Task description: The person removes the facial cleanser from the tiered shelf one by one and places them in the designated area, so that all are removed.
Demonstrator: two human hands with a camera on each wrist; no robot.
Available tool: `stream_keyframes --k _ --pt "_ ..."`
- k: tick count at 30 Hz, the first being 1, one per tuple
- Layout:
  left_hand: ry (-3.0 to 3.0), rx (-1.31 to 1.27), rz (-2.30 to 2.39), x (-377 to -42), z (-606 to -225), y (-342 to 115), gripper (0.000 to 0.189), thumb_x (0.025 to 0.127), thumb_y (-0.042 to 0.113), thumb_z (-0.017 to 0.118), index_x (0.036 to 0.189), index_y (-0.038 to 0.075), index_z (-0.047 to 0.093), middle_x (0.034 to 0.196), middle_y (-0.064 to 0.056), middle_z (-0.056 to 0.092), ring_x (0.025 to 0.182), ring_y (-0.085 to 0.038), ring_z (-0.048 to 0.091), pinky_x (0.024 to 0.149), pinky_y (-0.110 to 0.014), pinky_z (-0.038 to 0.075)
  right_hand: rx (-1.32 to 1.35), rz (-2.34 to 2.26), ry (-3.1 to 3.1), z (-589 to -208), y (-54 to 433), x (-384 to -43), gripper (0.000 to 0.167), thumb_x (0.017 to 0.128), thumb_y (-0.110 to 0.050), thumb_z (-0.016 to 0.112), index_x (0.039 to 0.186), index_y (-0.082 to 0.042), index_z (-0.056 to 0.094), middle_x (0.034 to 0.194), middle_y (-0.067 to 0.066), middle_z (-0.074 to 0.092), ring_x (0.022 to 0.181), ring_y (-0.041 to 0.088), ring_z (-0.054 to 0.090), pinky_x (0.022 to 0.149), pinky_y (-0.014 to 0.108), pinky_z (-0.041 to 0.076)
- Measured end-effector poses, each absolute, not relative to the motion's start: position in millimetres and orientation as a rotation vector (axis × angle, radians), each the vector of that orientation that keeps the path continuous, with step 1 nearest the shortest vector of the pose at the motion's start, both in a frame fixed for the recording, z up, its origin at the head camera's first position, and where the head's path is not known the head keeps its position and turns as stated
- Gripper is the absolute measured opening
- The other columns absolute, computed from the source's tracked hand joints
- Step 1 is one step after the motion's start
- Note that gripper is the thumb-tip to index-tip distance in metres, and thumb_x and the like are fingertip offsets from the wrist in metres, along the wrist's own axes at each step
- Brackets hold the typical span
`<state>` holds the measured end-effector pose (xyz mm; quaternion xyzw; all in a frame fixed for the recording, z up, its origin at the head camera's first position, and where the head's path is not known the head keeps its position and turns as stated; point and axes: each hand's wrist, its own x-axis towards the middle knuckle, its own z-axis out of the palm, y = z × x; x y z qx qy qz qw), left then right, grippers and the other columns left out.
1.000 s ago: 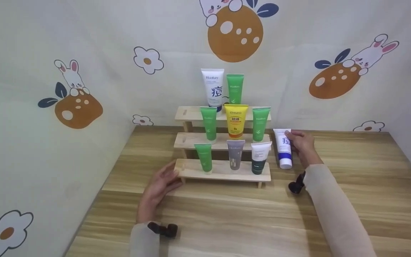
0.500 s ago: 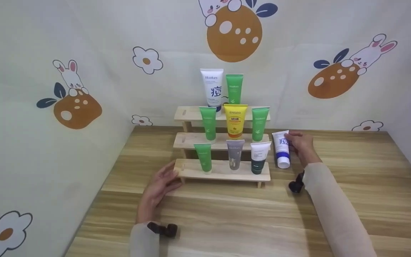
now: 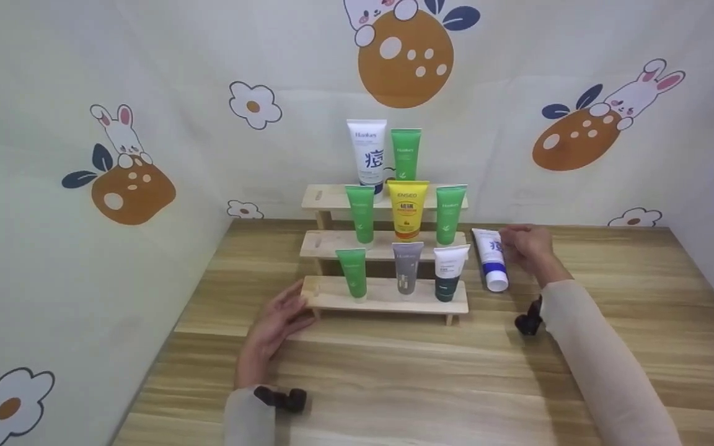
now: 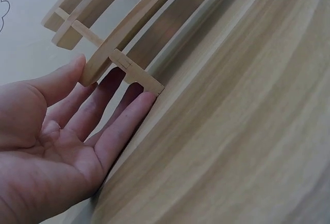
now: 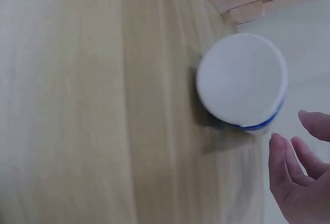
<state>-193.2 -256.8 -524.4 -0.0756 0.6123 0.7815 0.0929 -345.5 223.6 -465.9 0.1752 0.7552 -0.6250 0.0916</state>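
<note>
A three-tier wooden display rack (image 3: 332, 300) holds several upright squeeze tubes. My left hand (image 3: 276, 322) grips the left end of its bottom tier; in the left wrist view the thumb lies against the board end, with fingers beneath it by the leg. On the table right of the rack lies a white and blue squeeze tube (image 3: 491, 257), cap towards me. My right hand (image 3: 529, 246) is beside that tube's upper right side. In the right wrist view the white cap (image 5: 242, 80) is large, and the fingers stand apart from the tube, loosely bent and holding nothing.
On the top tier stand a large white tube (image 3: 367, 152) and a green tube (image 3: 405, 152). A yellow tube (image 3: 408, 207) is between two green ones on the middle tier. Green, grey (image 3: 406, 269) and white-green (image 3: 450, 272) tubes occupy the bottom. A patterned cloth (image 3: 307, 155) hangs behind.
My right hand has let go of the white and blue tube and drawn slightly right. The tube was shifted and tilted a little on the table. My left hand stays at the rack.
</note>
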Motion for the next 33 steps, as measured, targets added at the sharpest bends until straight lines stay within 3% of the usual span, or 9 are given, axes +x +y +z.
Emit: stream_keyframes --k 5,11,20,26,33 --pt "1.836 -0.220 2.302 -193 -525 -258 0.060 0.101 0.012 0.059 0.156 0.010 0.035 0.155 -0.023 0.041 0.120 -0.026 0.063 0.106 -0.044 0.056 0.355 -1.794 2.376 -437 223 -342 0.055 0.102 -0.028 0.057 0.149 -0.002 0.043 0.143 0.018 0.054 0.118 0.023 0.061 0.099 0.028 0.059" --pt "1.866 -0.229 2.286 -193 -525 -258 0.058 0.101 0.015 0.059 0.155 0.011 0.037 0.159 -0.021 0.036 0.133 -0.034 0.053 0.109 -0.044 0.054 0.174 -1.887 2.424 -400 211 -335 0.055 0.100 -0.037 0.059 0.144 -0.004 0.049 0.130 0.007 0.060 0.106 0.012 0.065 0.085 0.018 0.062" --pt "1.806 -0.211 2.310 -192 -527 -259 0.060 0.101 0.015 0.058 0.156 0.009 0.034 0.159 -0.021 0.037 0.129 -0.028 0.057 0.107 -0.043 0.056 -0.078 -1.861 2.511 -357 192 -326 0.063 0.095 -0.049 0.062 0.142 -0.008 0.051 0.133 0.006 0.062 0.105 0.005 0.065 0.089 0.017 0.061" --pt "1.771 -0.250 2.339 -192 -528 -260 0.054 0.102 0.012 0.055 0.154 0.009 0.039 0.155 -0.019 0.042 0.123 -0.024 0.060 0.106 -0.044 0.056 -0.153 -1.854 2.505 -333 177 -324 0.065 0.093 -0.052 0.064 0.143 -0.013 0.052 0.137 0.006 0.060 0.114 0.011 0.062 0.096 0.019 0.058" --pt "1.773 -0.247 2.358 -193 -530 -260 0.053 0.102 0.011 0.054 0.152 0.006 0.040 0.153 -0.020 0.045 0.120 -0.023 0.062 0.105 -0.044 0.057 -0.221 -1.838 2.489 -303 153 -326 0.063 0.094 -0.050 0.065 0.144 -0.014 0.051 0.142 0.007 0.057 0.127 0.024 0.057 0.108 0.031 0.055"
